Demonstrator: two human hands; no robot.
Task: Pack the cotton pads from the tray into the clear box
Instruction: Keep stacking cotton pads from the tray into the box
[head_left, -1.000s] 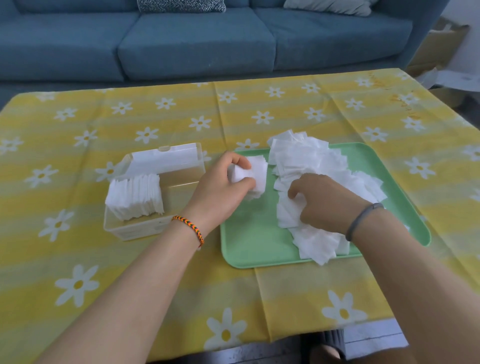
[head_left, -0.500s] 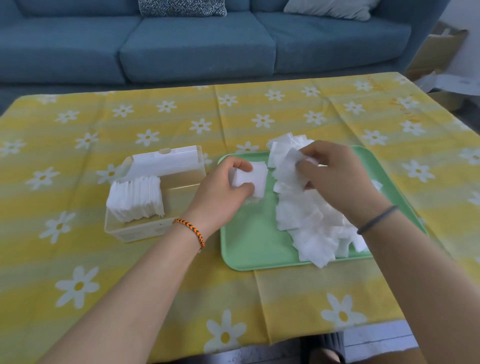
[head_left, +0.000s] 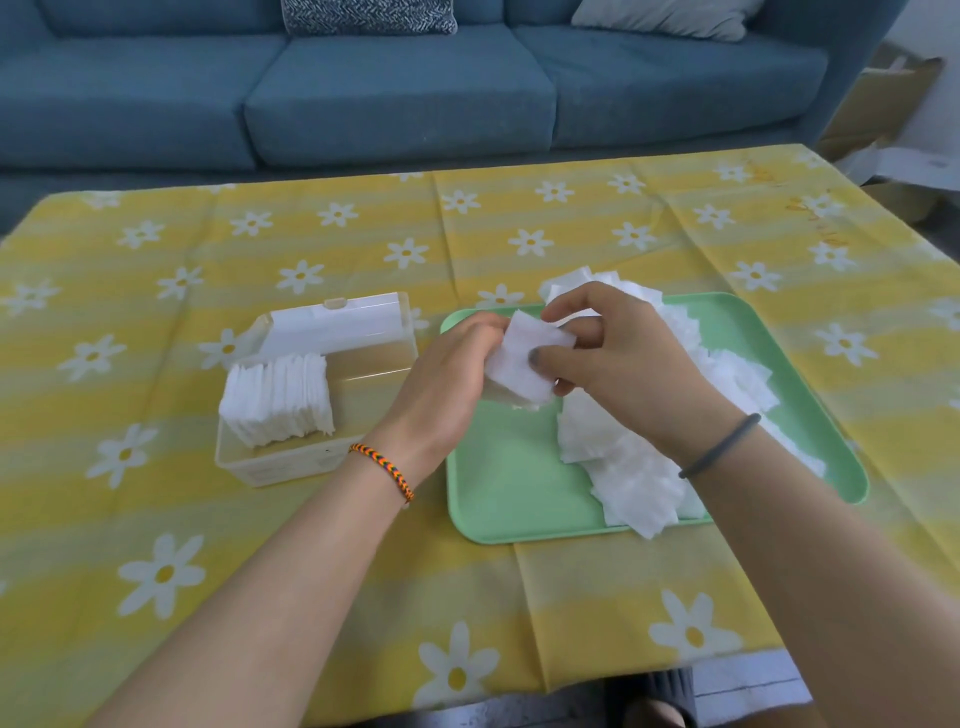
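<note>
A green tray (head_left: 524, 499) lies right of centre on the table with a loose heap of white square cotton pads (head_left: 639, 473) along its right half. My left hand (head_left: 447, 379) and my right hand (head_left: 618, 353) meet over the tray's near-left part and together hold a small stack of cotton pads (head_left: 530, 358); my right thumb and fingers pinch its top pad. To the left stands the clear box (head_left: 363, 374), lid open at the back, with a row of upright pads (head_left: 280, 400) in its left end.
A yellow tablecloth with white daisies (head_left: 311, 571) covers the table. A blue sofa (head_left: 395, 88) runs behind the far edge. Cardboard boxes (head_left: 883, 104) sit at the far right. A foot in a slipper (head_left: 660, 701) shows below the near edge.
My right hand left the heap on the tray with a pad and moved left to the stack in my left hand. The left hand kept holding its stack, shifting slightly right.
</note>
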